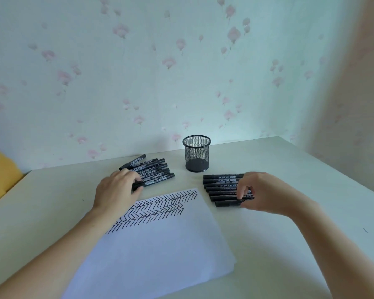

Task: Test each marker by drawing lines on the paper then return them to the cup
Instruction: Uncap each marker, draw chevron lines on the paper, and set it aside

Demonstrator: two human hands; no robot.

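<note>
A black mesh cup (196, 153) stands empty near the wall. To its left lies a pile of several black markers (151, 168); my left hand (117, 188) rests on the near end of that pile, fingers curled over the closest marker. To the cup's right lies a row of several black markers (221, 186); my right hand (261, 190) lies over their right ends, fingertips pinching one near the front of the row. A white sheet of paper (160, 244) lies in front of me, with rows of black zigzag lines across its far part.
The pale table (289, 244) meets a flowered wall at the back and another wall at the right. A yellow object (0, 171) sits beyond the table's left edge. A small dark mark (365, 230) is on the table at the right.
</note>
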